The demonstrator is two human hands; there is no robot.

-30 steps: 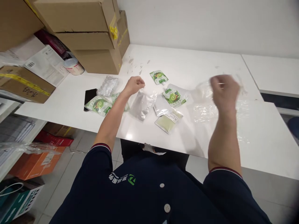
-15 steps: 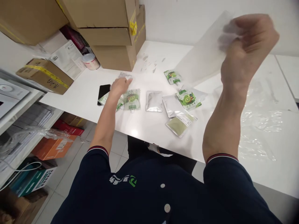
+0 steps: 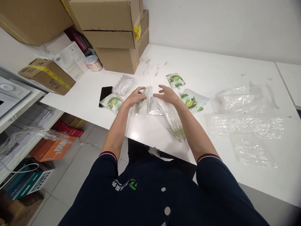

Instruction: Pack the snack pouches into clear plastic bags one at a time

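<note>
My left hand grips a green kiwi-print pouch, tilted up on its edge above the white table. My right hand is close beside it, fingers spread, and it holds a clear plastic bag that trails back under my forearm. Between the two hands a silver pouch lies flat. A pale green powder pouch lies partly under the clear bag. More kiwi pouches lie at the left, the far middle and the right.
A black phone and a crinkled clear packet lie left of the hands. Several loose clear bags cover the table's right side. Stacked cardboard boxes, a small tin and a taped box stand at the back left.
My right hand has dropped from high in the air to the table, bringing the clear bag with it. My left hand has moved right and lifted a kiwi pouch.
</note>
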